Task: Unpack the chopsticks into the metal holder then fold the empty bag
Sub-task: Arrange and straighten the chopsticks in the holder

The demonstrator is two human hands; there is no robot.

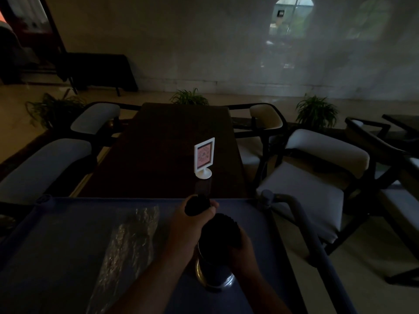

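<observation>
The scene is dim. A metal holder (214,271) stands on a blue cart tray (56,234), with dark chopsticks (223,227) bunched in its top. My left hand (189,225) is closed around a dark bundle of chopsticks (197,203) just above and left of the holder. The fingers of my right hand (243,248) wrap the right side of the holder and the chopsticks in it. The clear plastic bag (128,243) lies flat and crinkled on the tray to the left of my hands.
Beyond the cart is a long dark table (163,155) with a white sign stand (204,158). Cushioned chairs (317,168) line both sides. The cart handle (301,223) runs along the right. Potted plants stand at the far wall.
</observation>
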